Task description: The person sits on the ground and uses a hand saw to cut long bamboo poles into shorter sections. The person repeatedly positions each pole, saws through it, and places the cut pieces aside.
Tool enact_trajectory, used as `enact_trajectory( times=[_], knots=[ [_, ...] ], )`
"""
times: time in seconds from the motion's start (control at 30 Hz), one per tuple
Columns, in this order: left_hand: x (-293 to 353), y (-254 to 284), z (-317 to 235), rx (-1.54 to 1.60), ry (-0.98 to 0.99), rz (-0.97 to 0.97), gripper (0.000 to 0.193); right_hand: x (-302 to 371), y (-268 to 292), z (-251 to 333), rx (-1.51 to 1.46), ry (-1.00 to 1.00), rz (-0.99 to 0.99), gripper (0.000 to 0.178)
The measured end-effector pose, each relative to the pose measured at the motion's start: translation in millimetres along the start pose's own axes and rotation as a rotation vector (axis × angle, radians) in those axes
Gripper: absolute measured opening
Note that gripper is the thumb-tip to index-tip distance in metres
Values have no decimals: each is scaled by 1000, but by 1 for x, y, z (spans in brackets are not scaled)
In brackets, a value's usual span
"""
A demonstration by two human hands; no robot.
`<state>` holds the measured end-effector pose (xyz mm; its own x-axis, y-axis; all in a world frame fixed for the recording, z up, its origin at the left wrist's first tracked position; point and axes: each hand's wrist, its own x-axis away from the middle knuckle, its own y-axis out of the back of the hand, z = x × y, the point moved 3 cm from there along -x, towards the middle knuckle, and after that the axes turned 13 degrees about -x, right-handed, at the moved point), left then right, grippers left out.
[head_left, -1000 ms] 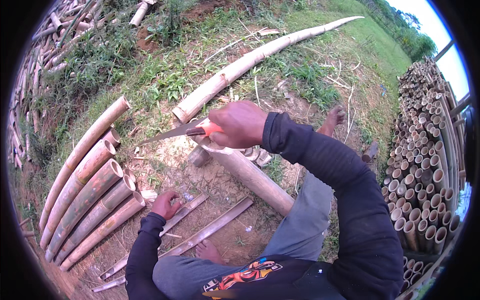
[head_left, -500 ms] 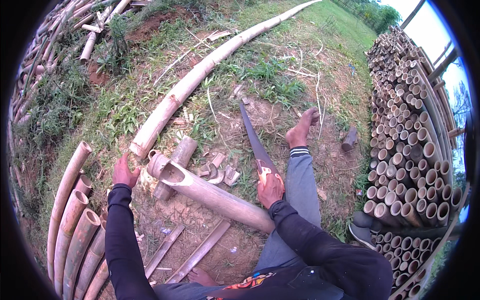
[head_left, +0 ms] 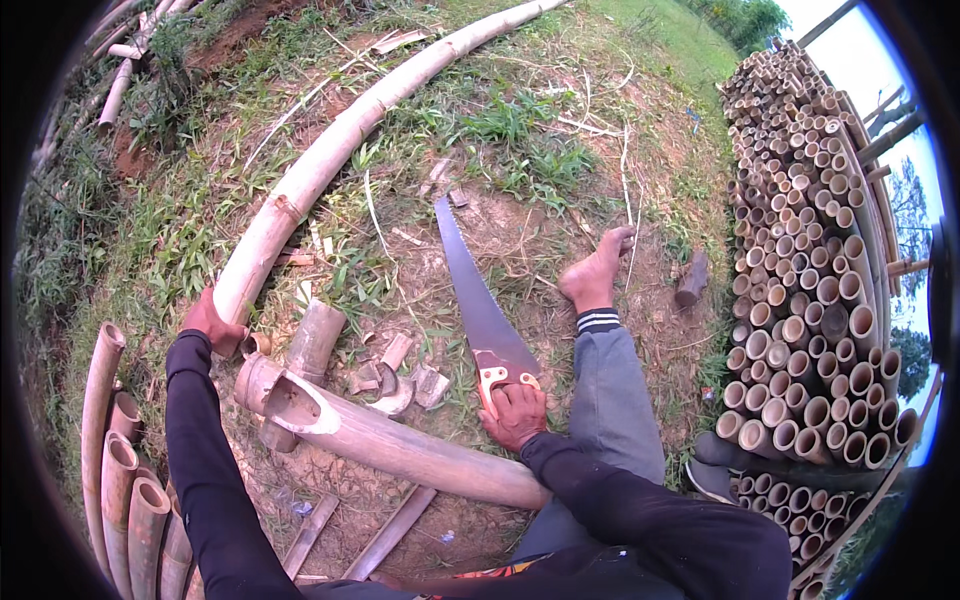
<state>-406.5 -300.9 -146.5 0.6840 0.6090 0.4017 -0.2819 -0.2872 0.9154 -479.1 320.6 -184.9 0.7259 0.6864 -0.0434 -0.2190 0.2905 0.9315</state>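
A long, pale bamboo pole (head_left: 312, 165) runs from far off down to the left, where my left hand (head_left: 213, 322) is closed around its near end. My right hand (head_left: 517, 415) grips the handle of a handsaw (head_left: 475, 285), whose dark blade points away from me with its teeth on the right side. Between my arms lies a thick bamboo section (head_left: 400, 440) with an opening cut in its upper side near the left end. That end rests across a short bamboo log (head_left: 316, 340); the other end reaches my right leg.
Bamboo offcuts (head_left: 395, 390) lie beside the short log. Split strips (head_left: 390, 530) are near me on the ground. Several cut bamboo tubes (head_left: 120, 465) stand at lower left. A tall stack of tubes (head_left: 800, 280) fills the right. My bare foot (head_left: 597, 268) is stretched ahead.
My left hand has gone from spread beside the pole's end to closed on it. The saw, still in my right hand, has swung slightly leftward. The whole view has shifted.
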Motion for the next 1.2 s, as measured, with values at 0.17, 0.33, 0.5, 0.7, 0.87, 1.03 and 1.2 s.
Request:
enact_trajectory(
  times=[0.17, 0.33, 0.5, 0.7, 0.87, 1.03, 1.2],
  knots=[
    [22, 22, -15, -80, -49, 7, 117, 0, 1, -3, -95, 10, -83, 46],
    [46, 54, -23, -19, -102, 17, 103, 0, -2, -5, -120, -1, -79, 44],
    [74, 125, -23, 155, -150, 116, 94, 0, -4, -4, -86, 14, -82, 42],
    [169, 141, -83, 644, -266, 458, 89, -4, -2, -2, -84, 9, -107, 42],
    [268, 71, -166, 840, -328, 694, 94, 1, 0, -3, -159, -36, -100, 41],
    [368, 35, -174, 881, -361, 809, 94, -13, 15, -17, -554, -247, -217, 37],
    [460, 53, -93, 856, -284, 837, 104, -92, 62, -14, -1659, -723, -380, 85]
  ],
)
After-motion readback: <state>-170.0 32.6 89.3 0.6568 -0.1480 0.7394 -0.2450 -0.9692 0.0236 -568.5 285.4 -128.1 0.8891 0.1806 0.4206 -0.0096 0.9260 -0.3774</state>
